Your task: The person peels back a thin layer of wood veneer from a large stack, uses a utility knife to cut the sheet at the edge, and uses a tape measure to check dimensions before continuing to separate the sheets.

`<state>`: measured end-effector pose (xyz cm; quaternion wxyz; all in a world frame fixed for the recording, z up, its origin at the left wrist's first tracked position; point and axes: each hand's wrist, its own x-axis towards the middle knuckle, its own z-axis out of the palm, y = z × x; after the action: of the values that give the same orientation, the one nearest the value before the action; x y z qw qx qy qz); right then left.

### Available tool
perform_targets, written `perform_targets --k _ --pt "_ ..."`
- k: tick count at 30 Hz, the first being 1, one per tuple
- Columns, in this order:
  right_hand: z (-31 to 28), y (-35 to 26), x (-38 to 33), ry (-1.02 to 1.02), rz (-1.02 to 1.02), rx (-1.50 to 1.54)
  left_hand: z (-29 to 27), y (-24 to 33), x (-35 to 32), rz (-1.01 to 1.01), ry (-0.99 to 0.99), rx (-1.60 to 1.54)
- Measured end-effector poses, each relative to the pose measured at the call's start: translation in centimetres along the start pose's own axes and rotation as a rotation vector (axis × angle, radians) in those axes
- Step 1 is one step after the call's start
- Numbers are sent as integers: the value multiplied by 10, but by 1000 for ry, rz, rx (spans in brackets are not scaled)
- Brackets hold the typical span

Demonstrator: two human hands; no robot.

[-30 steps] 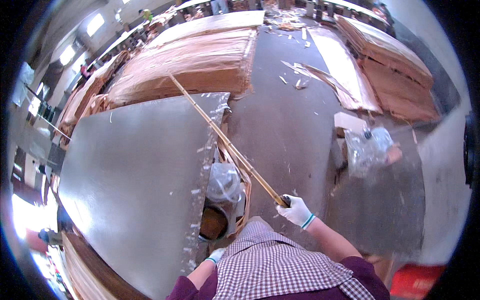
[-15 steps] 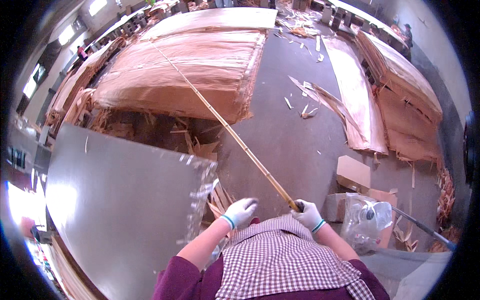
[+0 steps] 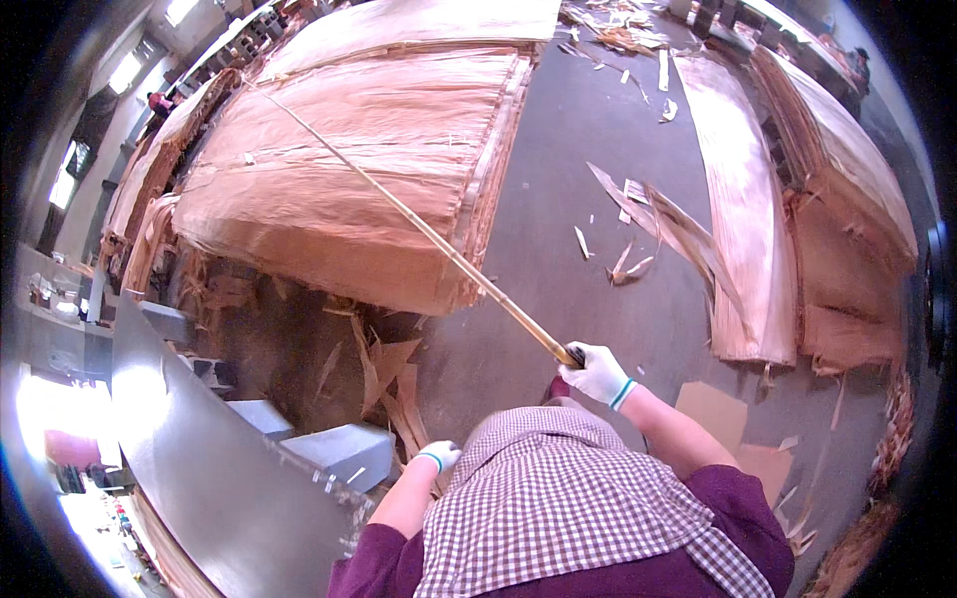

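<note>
A long, thin bamboo pole (image 3: 431, 234) slants up to the far left, its tip over a big stack of veneer sheets (image 3: 349, 149). My right hand (image 3: 598, 376), in a white glove with a green-edged cuff, is closed around the pole's dark-wrapped near end, in front of my body. My left hand (image 3: 440, 455), gloved the same way, hangs low beside my checked apron (image 3: 558, 508), away from the pole. The apron covers part of it, so its fingers do not show clearly.
A smooth grey tabletop (image 3: 219, 478) lies at my left, with grey blocks (image 3: 344, 450) beside it. One long veneer strip (image 3: 743, 219) and torn scraps (image 3: 668, 224) lie on the floor. Another veneer stack (image 3: 847, 189) stands right, above some cardboard (image 3: 713, 411).
I have moved forward, and the veneer stack looks nearer. My right hand has risen with the pole still in it; my left hand has dropped to my side. The tabletop has slipped back leftward.
</note>
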<state>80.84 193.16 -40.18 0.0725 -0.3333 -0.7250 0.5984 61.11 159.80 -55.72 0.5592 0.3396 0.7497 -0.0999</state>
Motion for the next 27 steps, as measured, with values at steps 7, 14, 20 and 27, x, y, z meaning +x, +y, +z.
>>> perform_targets --k 7,14,20,27 --pt "-61 -48 201 -116 -33 64 -21 19 116 70 119 -256" --pt "-109 -72 394 -121 -109 -77 -204 72 234 50 126 -91" --pt "-148 -112 552 -179 -110 -120 -454 136 261 -6 696 -693" --pt "-150 -67 745 -258 -154 -242 -608 211 311 45 967 -1267"
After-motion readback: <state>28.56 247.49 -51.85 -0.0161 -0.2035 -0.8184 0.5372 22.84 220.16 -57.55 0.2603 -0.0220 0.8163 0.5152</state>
